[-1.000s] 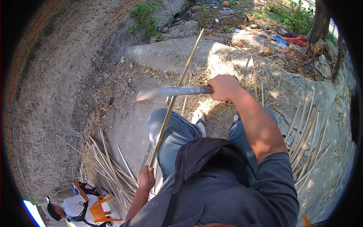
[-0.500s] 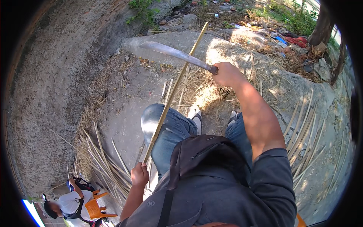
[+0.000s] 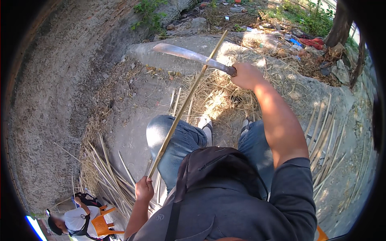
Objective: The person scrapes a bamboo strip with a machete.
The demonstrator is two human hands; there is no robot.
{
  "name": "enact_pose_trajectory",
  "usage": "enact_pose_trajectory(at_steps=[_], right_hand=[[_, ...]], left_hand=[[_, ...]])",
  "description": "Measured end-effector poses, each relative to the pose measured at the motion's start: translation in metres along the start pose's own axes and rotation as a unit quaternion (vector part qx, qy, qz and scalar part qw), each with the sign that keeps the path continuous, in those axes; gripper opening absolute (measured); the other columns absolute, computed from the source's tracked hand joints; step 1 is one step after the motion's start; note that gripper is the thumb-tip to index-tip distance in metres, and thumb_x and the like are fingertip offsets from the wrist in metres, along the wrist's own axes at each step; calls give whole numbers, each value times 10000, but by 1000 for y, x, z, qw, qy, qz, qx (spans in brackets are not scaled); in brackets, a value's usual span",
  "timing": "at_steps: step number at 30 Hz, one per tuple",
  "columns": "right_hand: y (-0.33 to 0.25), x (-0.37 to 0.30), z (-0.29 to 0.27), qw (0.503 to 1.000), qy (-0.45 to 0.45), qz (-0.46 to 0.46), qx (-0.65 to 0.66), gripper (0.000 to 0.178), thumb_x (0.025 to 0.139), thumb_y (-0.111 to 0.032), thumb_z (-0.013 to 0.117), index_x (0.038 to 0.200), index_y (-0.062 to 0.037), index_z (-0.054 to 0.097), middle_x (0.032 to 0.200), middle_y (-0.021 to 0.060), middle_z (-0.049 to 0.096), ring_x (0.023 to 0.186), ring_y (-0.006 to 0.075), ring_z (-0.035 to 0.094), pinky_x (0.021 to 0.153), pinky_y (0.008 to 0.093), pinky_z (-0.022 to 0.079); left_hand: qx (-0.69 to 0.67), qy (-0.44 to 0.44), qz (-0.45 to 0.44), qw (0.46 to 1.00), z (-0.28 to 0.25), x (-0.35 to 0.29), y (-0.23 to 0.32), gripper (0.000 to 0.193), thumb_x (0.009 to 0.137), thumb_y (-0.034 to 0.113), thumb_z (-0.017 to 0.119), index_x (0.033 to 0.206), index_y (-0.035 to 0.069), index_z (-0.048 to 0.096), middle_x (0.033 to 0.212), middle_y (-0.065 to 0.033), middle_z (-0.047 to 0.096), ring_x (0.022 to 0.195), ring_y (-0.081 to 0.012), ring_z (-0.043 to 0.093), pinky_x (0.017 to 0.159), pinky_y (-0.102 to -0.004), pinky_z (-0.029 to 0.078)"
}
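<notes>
My right hand [image 3: 246, 76] is closed round the handle of a machete [image 3: 183, 52], its long curved blade pointing left. The blade crosses a long, narrow bamboo strip [image 3: 183, 108] close to the strip's far end and appears to touch it. Low on the left, my left hand [image 3: 144, 188] grips the near end of that strip. From there the strip slants up and away to the right, passing over my left knee [image 3: 163, 130]. Pale curled shavings [image 3: 225, 94] lie in a heap on the ground beyond my feet.
Bundles of split strips lie at the left [image 3: 110, 172] and the right [image 3: 321, 148]. A rough wall [image 3: 48, 100] runs along the left. At the lower left a person [image 3: 78, 219] sits on an orange chair [image 3: 102, 225]. Litter and a tree trunk [image 3: 339, 26] are at the far right.
The machete and my right hand have shifted slightly right in the picture. The strip's far end sits slightly lower and further right, and my left hand slightly lower and left.
</notes>
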State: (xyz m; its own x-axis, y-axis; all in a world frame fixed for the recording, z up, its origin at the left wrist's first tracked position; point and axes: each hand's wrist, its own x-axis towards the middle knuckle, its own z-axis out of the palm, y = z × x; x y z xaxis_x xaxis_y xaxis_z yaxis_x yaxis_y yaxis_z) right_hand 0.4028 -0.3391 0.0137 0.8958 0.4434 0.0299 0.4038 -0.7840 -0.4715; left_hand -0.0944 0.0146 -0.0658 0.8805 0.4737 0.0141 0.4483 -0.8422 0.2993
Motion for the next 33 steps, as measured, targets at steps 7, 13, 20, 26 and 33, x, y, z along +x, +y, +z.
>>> enact_pose_trajectory(at_steps=[7, 13, 20, 26, 33], right_hand=[[-36, -10, -1, 981, -49, -154, -105, 220, 797, -246, 676, 974, -130, 735, 959, 154, 750, 966, 370, 720, 865, 496, 564], [44, 17, -6, 998, 3, 55, 8, 270, 828, -234, 656, 1051, -106, 738, 1009, 160, 750, 984, 362, 718, 855, 491, 564], [-29, -19, -12, 985, -59, -103, -122, 247, 802, -245, 669, 1026, -171, 741, 1010, 117, 751, 1007, 338, 718, 889, 477, 563], [39, 9, -16, 999, -4, 50, 13, 266, 815, -237, 667, 1046, -127, 741, 1028, 151, 751, 1014, 361, 714, 905, 471, 553], [2, -8, -18, 999, -2, -12, -38, 205, 811, -233, 677, 977, -118, 716, 914, 145, 740, 940, 352, 723, 853, 485, 558]], left_hand=[[9, 7, -5, 1000, 6, 1, -5, 444, 1087, 358, 460, 846, 25, 627, 662, -204, 618, 665, -432, 666, 604, -470, 496], [-15, 16, 11, 1000, 2, 7, 8, 431, 1086, 340, 458, 837, 28, 619, 650, -201, 612, 659, -430, 664, 601, -463, 498], [-20, -13, -27, 999, 5, -4, 4, 318, 1060, 242, 492, 863, 27, 619, 734, -221, 654, 731, -467, 661, 654, -521, 510], [8, 11, -5, 1000, 3, 0, -3, 258, 1033, 217, 520, 880, 34, 619, 745, -234, 653, 728, -481, 645, 659, -549, 498], [9, 3, 4, 1000, -2, -2, 0, 262, 1032, 232, 535, 878, 35, 612, 726, -236, 633, 714, -476, 640, 629, -537, 494]])
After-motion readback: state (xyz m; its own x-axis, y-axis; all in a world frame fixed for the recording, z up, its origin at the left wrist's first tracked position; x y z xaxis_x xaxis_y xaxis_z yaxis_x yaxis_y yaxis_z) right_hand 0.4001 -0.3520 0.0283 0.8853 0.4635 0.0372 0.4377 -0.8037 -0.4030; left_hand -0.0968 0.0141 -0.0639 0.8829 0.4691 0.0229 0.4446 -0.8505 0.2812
